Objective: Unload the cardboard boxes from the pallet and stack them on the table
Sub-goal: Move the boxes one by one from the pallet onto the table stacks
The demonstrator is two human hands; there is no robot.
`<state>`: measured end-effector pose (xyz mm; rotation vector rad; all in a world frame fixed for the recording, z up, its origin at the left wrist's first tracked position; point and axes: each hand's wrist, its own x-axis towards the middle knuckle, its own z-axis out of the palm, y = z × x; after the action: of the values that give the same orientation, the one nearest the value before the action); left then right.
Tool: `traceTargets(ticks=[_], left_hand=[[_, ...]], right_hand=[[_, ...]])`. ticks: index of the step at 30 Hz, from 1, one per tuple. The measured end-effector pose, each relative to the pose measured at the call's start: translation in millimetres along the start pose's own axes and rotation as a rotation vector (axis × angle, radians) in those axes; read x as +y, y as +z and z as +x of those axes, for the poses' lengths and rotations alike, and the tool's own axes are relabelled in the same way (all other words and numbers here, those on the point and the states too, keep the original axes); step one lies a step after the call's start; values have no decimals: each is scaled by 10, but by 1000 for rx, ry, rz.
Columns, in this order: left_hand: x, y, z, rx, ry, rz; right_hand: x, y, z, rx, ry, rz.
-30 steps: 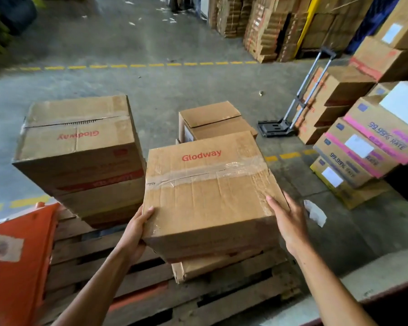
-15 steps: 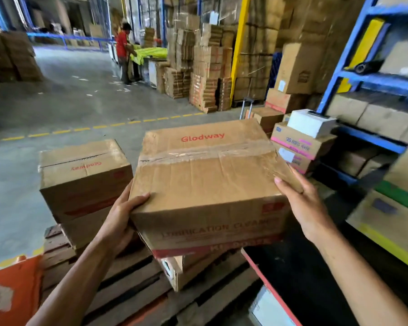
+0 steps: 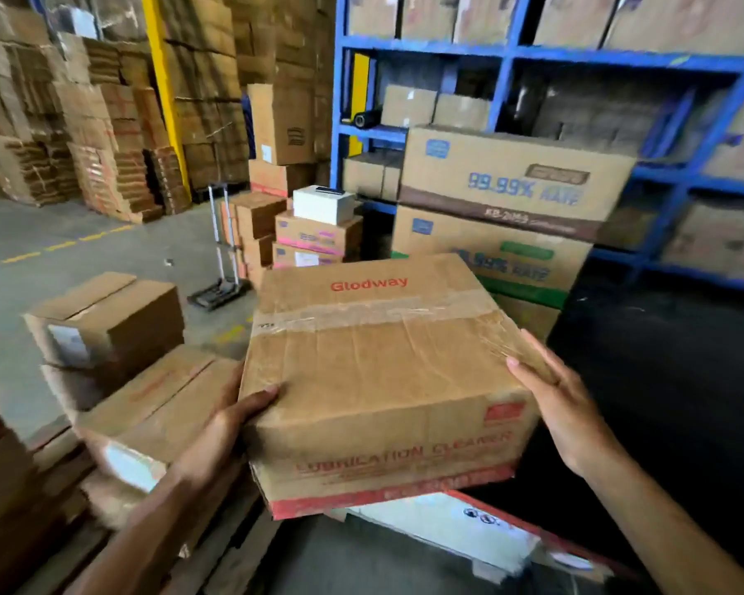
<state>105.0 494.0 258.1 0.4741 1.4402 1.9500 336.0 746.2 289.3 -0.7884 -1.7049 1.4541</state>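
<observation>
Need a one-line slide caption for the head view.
Both hands, left and right, carry a taped Glodway box toward the dark table.

Glodway box [image 3: 383, 371]: brown cardboard, red "Glodway" print on top, clear tape across lid, red "LUBRICATION CLEANER" text and red band on near side; creased, carried in air, tilted slightly, above edge of black desk [image 3: 671, 380]. Two more brown boxes, far one [image 3: 117, 319] and near one [image 3: 155, 405], sit on wooden pallet [image 3: 52, 478] at left, blurred.
</observation>
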Motion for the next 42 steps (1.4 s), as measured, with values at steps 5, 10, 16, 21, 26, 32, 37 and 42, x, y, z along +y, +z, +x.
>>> traceTargets(ticks=[5,10,16,21,26,32,37,42], left_hand=[[-311,750,80,-200,-103,40],[-631,1695,228,-401,-152,139],[-1128,3096,581,-528,-185,122],[-1627,4282,1059,-500,-198,146],[-1930,5133,1510,-450,-202,193],[-2230,5697,2216,-394,-139,294],[-2463,5982,2844,-273,-77,397],[-2595,6245,3346,-212,-65,414]], right_hand=[[202,-918,-447,201,103,-49],[302,-1849,-769,382,145,-67],[554,-3109,-488,543,166,-35],[763,-4187,278,558,200,-26],[964,-4954,1011,493,231,-49],[1442,-5307,1717,479,284,-31],[1720,-5417,2304,469,258,-107],[1807,-5569,2792,461,231,-125]])
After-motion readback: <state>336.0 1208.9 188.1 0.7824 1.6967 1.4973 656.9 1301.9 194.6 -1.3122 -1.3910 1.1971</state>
